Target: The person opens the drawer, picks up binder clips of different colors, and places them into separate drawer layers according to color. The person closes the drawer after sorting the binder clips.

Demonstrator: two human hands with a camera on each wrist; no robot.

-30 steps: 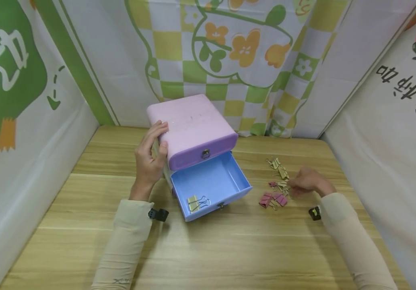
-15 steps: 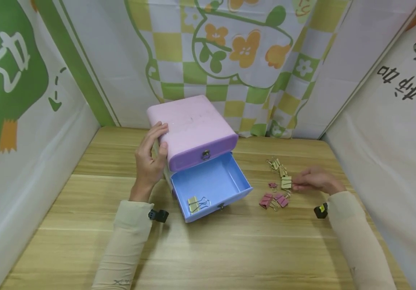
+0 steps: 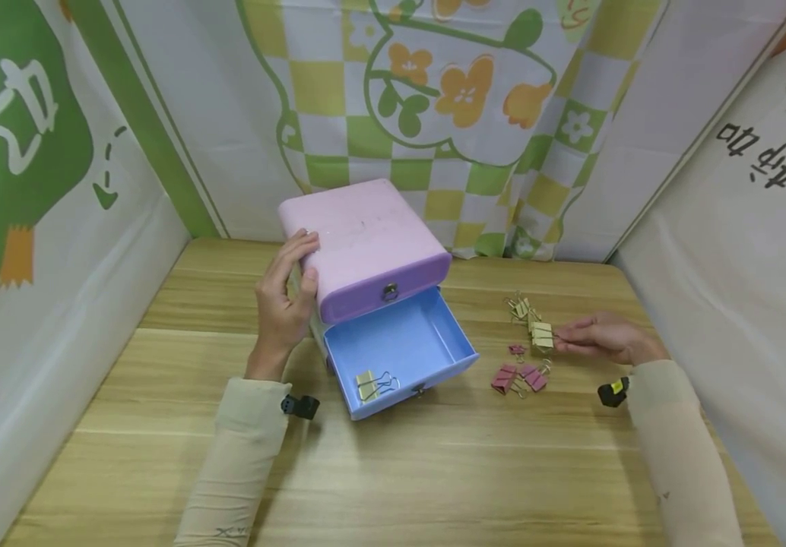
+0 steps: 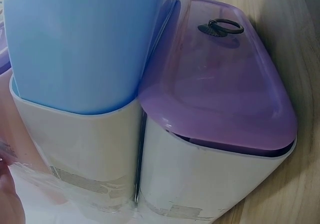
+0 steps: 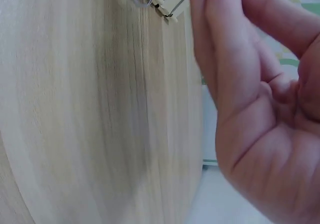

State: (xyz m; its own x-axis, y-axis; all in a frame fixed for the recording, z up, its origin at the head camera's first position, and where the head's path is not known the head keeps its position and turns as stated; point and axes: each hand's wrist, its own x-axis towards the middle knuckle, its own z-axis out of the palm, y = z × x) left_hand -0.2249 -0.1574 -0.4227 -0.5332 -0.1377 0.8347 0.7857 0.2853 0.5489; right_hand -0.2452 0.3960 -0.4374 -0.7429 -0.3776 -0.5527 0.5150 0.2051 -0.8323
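My left hand [image 3: 283, 311] rests against the left side of a small drawer cabinet, fingertips on its pink top [image 3: 366, 224]. The blue drawer [image 3: 407, 334] below is pulled out, with a yellow binder clip [image 3: 367, 386] lying in its front left corner. Between thumb and fingers, my right hand [image 3: 601, 338] pinches the wire handle of a yellow binder clip [image 3: 541, 336]. In the right wrist view only part of a clip [image 5: 167, 3] shows beyond the fingers. More yellow clips [image 3: 520, 308] lie just behind the pinched one, and pink binder clips [image 3: 505, 378] lie in front.
A shut purple drawer [image 4: 220, 78] sits beneath the blue one, with a ring pull [image 4: 222, 27]. The wooden table [image 3: 393, 479] meets a patterned curtain [image 3: 407, 175] behind the cabinet and white printed sheets at both sides.
My right hand has drawn a yellow binder clip out of the pile, shifting right, and has turned it upright and slightly raised it. The left hand and cabinet have stayed put.
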